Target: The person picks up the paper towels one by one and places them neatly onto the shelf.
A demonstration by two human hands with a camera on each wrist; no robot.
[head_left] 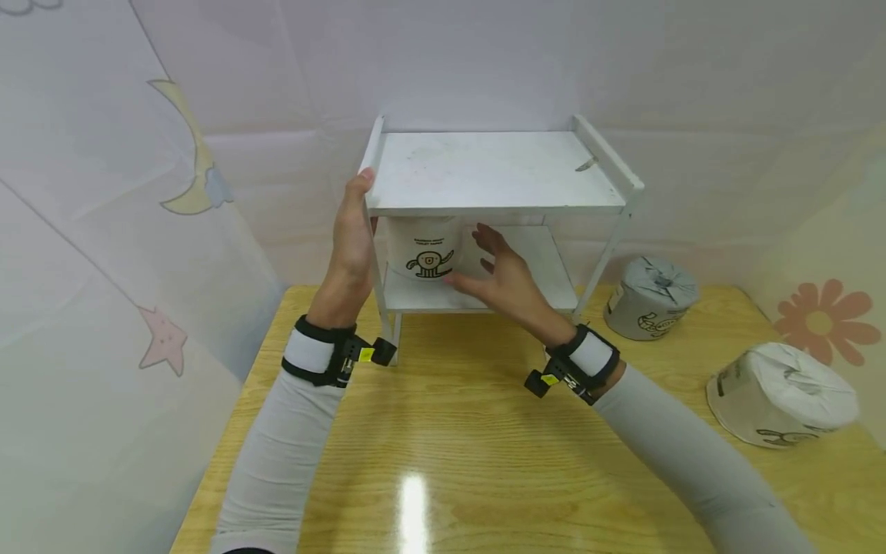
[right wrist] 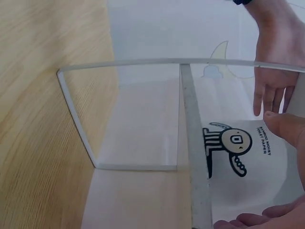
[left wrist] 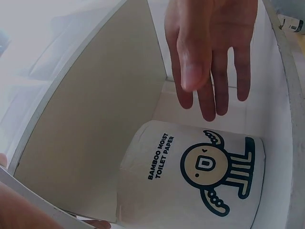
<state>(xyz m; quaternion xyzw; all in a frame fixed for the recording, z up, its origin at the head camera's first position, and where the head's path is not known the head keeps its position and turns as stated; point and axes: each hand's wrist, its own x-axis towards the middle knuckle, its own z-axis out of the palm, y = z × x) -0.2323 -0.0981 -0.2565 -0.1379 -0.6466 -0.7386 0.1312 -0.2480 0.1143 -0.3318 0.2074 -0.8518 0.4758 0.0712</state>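
A white two-tier shelf [head_left: 498, 173] stands on the table. A wrapped toilet paper roll [head_left: 422, 250] with a cartoon figure sits upright at the left of its lower tier. My left hand [head_left: 353, 238] holds the shelf's left side, thumb on the upper rail and fingers below beside the post. My right hand [head_left: 508, 281] reaches in between the tiers, fingers spread and empty, thumb near the roll's right side. In the left wrist view, the right hand [left wrist: 214, 52] appears beyond the roll [left wrist: 190, 176]. The right wrist view shows the roll [right wrist: 243, 162] between both hands.
Two more wrapped rolls stand on the table to the right: a grey one [head_left: 651, 300] beside the shelf and a white one [head_left: 782, 396] nearer the edge. A patterned cloth [head_left: 450, 69] hangs behind the wooden table [head_left: 450, 415].
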